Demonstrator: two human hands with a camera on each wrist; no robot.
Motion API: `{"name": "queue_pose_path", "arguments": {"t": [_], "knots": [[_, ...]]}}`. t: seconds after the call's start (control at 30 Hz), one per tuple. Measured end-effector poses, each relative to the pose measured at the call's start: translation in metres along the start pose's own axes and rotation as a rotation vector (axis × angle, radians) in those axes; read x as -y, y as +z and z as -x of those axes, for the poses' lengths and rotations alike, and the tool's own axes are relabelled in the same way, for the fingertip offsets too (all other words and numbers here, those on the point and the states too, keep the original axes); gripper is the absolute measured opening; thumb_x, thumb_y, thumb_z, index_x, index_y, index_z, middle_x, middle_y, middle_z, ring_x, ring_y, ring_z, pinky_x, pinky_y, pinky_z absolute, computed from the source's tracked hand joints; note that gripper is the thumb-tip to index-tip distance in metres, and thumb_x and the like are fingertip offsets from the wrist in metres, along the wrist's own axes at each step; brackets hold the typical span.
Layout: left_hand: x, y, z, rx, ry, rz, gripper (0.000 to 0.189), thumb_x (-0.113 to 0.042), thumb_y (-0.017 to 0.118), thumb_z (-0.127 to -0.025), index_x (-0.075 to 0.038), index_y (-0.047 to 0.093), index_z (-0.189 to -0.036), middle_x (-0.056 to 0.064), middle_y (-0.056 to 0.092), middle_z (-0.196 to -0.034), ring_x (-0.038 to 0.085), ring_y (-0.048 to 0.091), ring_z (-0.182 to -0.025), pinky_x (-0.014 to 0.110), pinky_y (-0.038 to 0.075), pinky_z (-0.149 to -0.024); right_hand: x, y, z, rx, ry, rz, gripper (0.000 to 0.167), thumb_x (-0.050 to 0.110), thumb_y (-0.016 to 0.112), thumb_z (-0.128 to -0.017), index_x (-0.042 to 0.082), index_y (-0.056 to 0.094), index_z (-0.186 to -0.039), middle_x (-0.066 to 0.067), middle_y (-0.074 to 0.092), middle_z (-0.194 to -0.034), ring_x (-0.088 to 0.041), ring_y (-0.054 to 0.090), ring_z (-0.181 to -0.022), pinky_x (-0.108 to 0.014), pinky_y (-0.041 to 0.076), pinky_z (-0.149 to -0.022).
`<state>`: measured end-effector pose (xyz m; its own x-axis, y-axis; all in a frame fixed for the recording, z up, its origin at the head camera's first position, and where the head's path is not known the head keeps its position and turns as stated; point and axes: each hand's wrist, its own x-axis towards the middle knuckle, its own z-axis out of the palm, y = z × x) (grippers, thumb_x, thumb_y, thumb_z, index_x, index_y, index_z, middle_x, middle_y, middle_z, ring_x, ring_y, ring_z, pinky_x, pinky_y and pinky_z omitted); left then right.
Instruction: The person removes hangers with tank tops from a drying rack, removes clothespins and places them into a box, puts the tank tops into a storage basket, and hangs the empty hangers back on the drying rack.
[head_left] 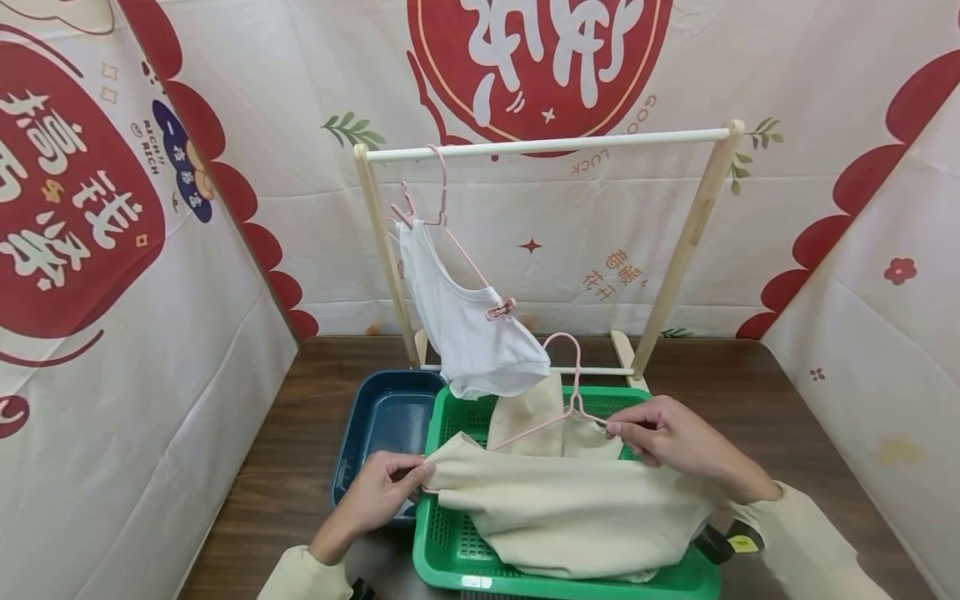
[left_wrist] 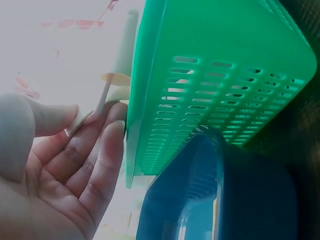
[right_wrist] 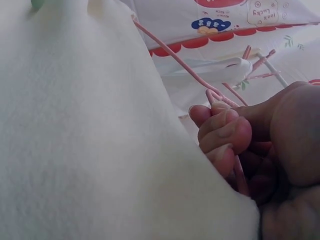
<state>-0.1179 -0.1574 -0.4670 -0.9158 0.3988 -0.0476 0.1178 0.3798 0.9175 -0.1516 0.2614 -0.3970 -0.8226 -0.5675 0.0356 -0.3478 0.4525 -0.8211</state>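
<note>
A cream garment [head_left: 577,508] is spread over the green basket [head_left: 423,550], with a pink hanger [head_left: 534,428] partly inside its opening. At the garment's left corner, my left hand [head_left: 375,496] pinches the cloth between thumb and fingers. The left wrist view shows the hanger's end against those fingers. My right hand [head_left: 675,442] grips the hanger's right arm near the neck. In the right wrist view the fingers curl round the pink hanger [right_wrist: 180,62], beside the cream cloth [right_wrist: 100,125]. More cream cloth [head_left: 525,408] lies behind the hanger in the basket.
A wooden rack [head_left: 686,242] with a white rod [head_left: 555,146] stands behind the basket. From its left end hangs a white garment [head_left: 472,333] on another pink hanger, held by a pink clip [head_left: 500,309]. A blue tray [head_left: 390,417] sits left of the basket.
</note>
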Motion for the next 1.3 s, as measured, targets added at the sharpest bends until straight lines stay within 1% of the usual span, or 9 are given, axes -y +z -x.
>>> {"name": "queue_pose_path", "arguments": {"t": [0.13,0.37,0.53,0.7,0.9,1.03,1.23,1.3], "knots": [[0.001,0.000,-0.001,-0.006,-0.006,0.005,0.029,-0.028,0.060,-0.100,-0.004,0.075,-0.108,0.008,0.074,-0.090,0.011,0.067,-0.074,0.039,0.059,-0.065,-0.001,-0.002,0.001,-0.003,-0.004,-0.013,0.013,0.012,0.060,-0.099,0.009,0.073,-0.095,0.001,0.047,-0.053,-0.004,0.043,-0.044,-0.024,0.041,-0.043],[0.002,-0.003,-0.002,-0.026,-0.037,0.053,0.031,-0.028,0.060,-0.100,-0.002,0.074,-0.108,0.009,0.074,-0.087,0.015,0.069,-0.076,0.040,0.059,-0.067,0.002,-0.005,0.002,-0.038,0.011,0.001,0.014,0.013,0.060,-0.100,0.010,0.072,-0.094,0.001,0.044,-0.053,-0.004,0.042,-0.045,-0.024,0.039,-0.044],[0.001,-0.004,-0.002,-0.036,-0.060,0.072,0.029,-0.026,0.060,-0.100,-0.001,0.073,-0.108,0.011,0.073,-0.088,0.016,0.069,-0.078,0.034,0.059,-0.067,0.002,-0.006,0.003,-0.059,0.012,0.001,0.014,0.011,0.059,-0.100,0.008,0.072,-0.096,0.000,0.045,-0.053,-0.006,0.043,-0.045,-0.025,0.040,-0.045],[0.002,-0.005,-0.003,-0.043,-0.076,0.081,0.030,-0.026,0.060,-0.100,0.000,0.073,-0.108,0.010,0.073,-0.089,0.017,0.069,-0.079,0.029,0.059,-0.067,0.001,-0.007,0.003,-0.093,0.004,0.008,0.014,0.011,0.059,-0.100,0.009,0.071,-0.094,-0.001,0.046,-0.054,-0.009,0.044,-0.045,-0.026,0.042,-0.046],[0.004,-0.004,-0.004,-0.063,-0.069,0.060,0.029,-0.024,0.059,-0.101,0.001,0.073,-0.106,0.010,0.072,-0.086,0.015,0.069,-0.077,0.027,0.059,-0.067,0.002,-0.010,0.005,-0.160,0.000,0.003,0.013,0.008,0.060,-0.099,0.007,0.073,-0.096,0.000,0.048,-0.054,-0.012,0.046,-0.045,-0.027,0.042,-0.045],[0.004,-0.004,-0.004,-0.069,-0.063,0.062,0.029,-0.024,0.059,-0.101,0.002,0.073,-0.104,0.010,0.072,-0.085,0.014,0.069,-0.076,0.028,0.059,-0.067,0.002,-0.011,0.006,-0.173,0.003,-0.004,0.013,0.008,0.060,-0.099,0.006,0.072,-0.097,-0.001,0.048,-0.054,-0.013,0.047,-0.046,-0.027,0.041,-0.045],[0.004,-0.004,-0.003,-0.075,-0.048,0.052,0.027,-0.022,0.059,-0.101,0.001,0.073,-0.104,0.010,0.073,-0.085,0.013,0.070,-0.074,0.029,0.059,-0.067,0.000,-0.012,0.009,-0.177,-0.016,-0.032,0.014,0.006,0.058,-0.099,0.006,0.071,-0.094,-0.004,0.048,-0.055,-0.014,0.046,-0.046,-0.028,0.041,-0.044],[0.004,-0.004,-0.004,-0.073,-0.046,0.052,0.028,-0.022,0.059,-0.101,0.001,0.072,-0.105,0.010,0.073,-0.085,0.013,0.070,-0.074,0.029,0.059,-0.067,-0.001,-0.012,0.009,-0.179,-0.007,-0.038,0.014,0.007,0.058,-0.100,0.007,0.071,-0.093,-0.004,0.048,-0.055,-0.014,0.046,-0.046,-0.028,0.041,-0.044]]}}
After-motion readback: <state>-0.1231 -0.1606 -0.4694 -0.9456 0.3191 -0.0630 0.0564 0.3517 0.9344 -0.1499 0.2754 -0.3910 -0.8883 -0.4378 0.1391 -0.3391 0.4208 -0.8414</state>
